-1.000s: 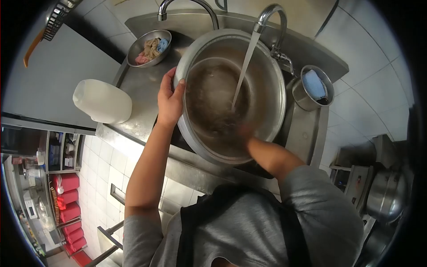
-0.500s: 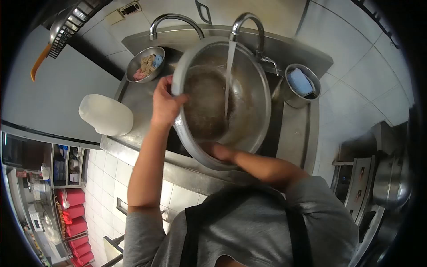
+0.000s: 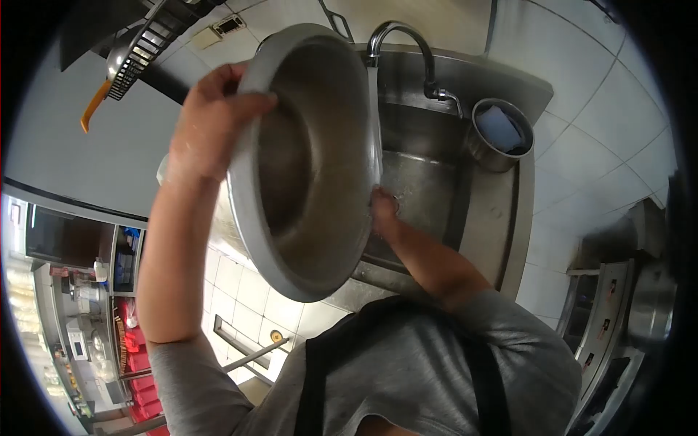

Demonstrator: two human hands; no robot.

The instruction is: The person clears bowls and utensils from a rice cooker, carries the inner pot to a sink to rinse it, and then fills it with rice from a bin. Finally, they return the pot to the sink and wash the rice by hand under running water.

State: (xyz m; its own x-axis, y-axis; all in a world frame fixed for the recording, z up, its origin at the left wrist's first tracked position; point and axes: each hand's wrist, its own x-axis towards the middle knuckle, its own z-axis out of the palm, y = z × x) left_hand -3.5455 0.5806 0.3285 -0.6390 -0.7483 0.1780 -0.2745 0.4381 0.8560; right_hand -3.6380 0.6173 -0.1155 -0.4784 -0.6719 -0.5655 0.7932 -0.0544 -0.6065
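Note:
A large metal basin (image 3: 338, 182) is tipped on its side above the sink, its mouth towards me and leaning left. My left hand (image 3: 211, 120) is closed over the rim at the upper left, thumb on the inside. Against the basin's outer right wall is my right hand (image 3: 385, 209), low over the sink; its fingertips are partly hidden by the basin, and I cannot make out anything in them. Water from the curved faucet (image 3: 403, 29) runs down the basin's outer side. No pool of water shows inside the basin.
The steel sink (image 3: 425, 178) lies open at right, under the faucet. On its right ledge stands a metal pot (image 3: 505, 156) with a blue sponge-like block (image 3: 500, 129) inside. A black rack (image 3: 156, 36) and an orange-handled utensil (image 3: 94, 105) hang at upper left.
The basin has been tilted and moved left, and the water in it no longer shows. My right hand has gone from inside the basin to its outside. The stream now falls outside it.

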